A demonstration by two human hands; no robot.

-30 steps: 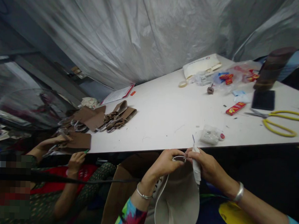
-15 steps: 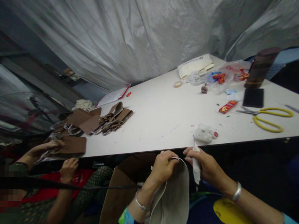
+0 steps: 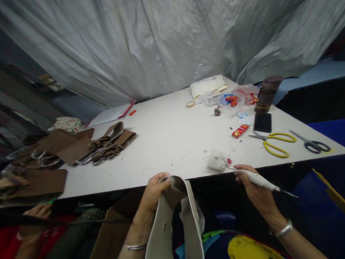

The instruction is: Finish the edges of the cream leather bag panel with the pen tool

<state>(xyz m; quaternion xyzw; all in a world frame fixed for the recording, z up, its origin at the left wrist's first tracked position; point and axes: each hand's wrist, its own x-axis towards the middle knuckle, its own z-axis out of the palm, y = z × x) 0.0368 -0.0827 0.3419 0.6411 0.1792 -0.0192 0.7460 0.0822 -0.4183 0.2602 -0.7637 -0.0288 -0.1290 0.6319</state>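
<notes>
My left hand (image 3: 154,191) grips the top of a pale grey leather piece (image 3: 174,227) with a metal ring (image 3: 165,178) at its upper edge, held below the near edge of the white table (image 3: 172,133). My right hand (image 3: 252,185) is shut on a tool with a white-wrapped handle (image 3: 262,181) whose thin dark tip points right. That hand sits at the table's near edge, just right of a small clear plastic bag (image 3: 216,161).
Yellow scissors (image 3: 274,142), black scissors (image 3: 312,143), a black phone (image 3: 262,122), a red box (image 3: 240,130), a dark cylinder (image 3: 266,93) and packets lie at the right. Brown leather pieces (image 3: 104,144) lie at the left. Another person's hands (image 3: 6,184) work there.
My hands have come apart: the right hand swung the tool away to the right, the left kept the leather piece. The view has turned right.
</notes>
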